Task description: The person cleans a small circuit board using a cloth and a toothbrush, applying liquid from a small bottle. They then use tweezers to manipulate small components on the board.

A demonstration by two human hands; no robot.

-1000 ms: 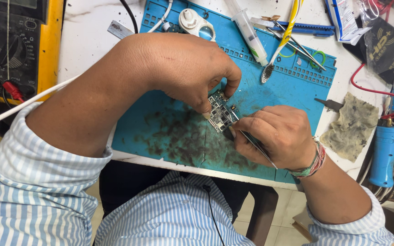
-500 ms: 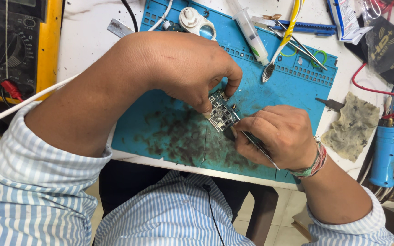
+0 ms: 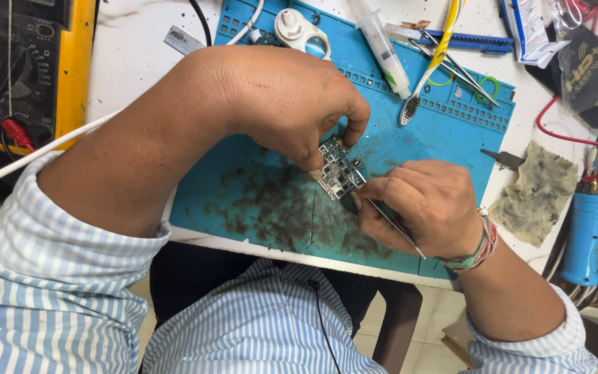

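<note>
The left hand [image 3: 285,104] pinches a small circuit board [image 3: 338,171] by its edges between thumb and fingertips, holding it just above a stained blue mat [image 3: 444,131]. The right hand [image 3: 427,208] is closed around thin tweezers [image 3: 392,223], whose tips meet the board's near edge just beside the left thumb. Beyond the grip lie a syringe [image 3: 382,47] and a toothbrush [image 3: 430,66]; a grey rag [image 3: 538,190] lies right of the right hand.
</note>
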